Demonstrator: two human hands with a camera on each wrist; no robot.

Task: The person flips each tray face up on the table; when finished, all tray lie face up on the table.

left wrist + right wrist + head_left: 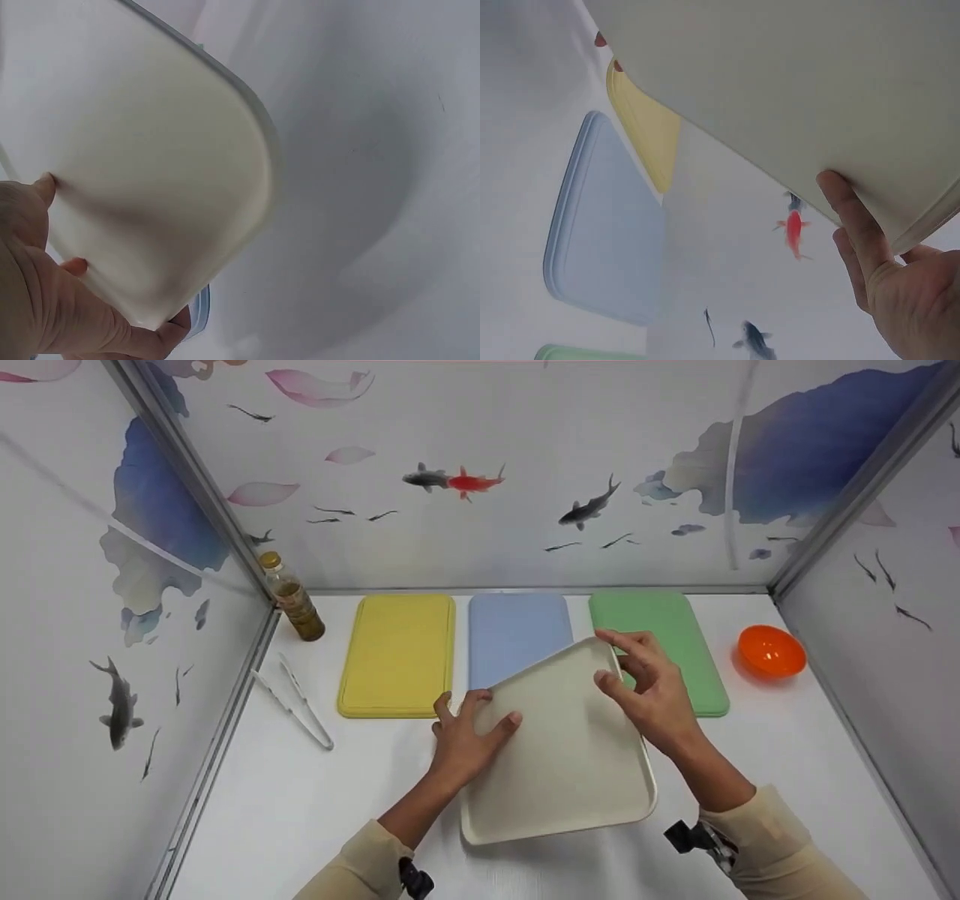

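A cream rectangular tray (559, 765) with a low raised rim is held tilted over the white table, partly in front of a blue board (516, 634). My left hand (463, 746) grips its left edge, thumb on the broad face and fingers at the rim. At the far right corner, my right hand (654, 701) holds the tray between thumb and fingers. The left wrist view shows a rounded corner of the tray (165, 142) and the left fingers round its edge. In the right wrist view, the right hand (900, 285) touches the tray near a corner.
A yellow board (397, 656) and a green board (675, 660) lie either side of the blue one. White tongs (304, 709) and an oil bottle (298, 604) are at left, an orange bowl (771, 651) at right. Printed wall panels (487, 540) enclose the table.
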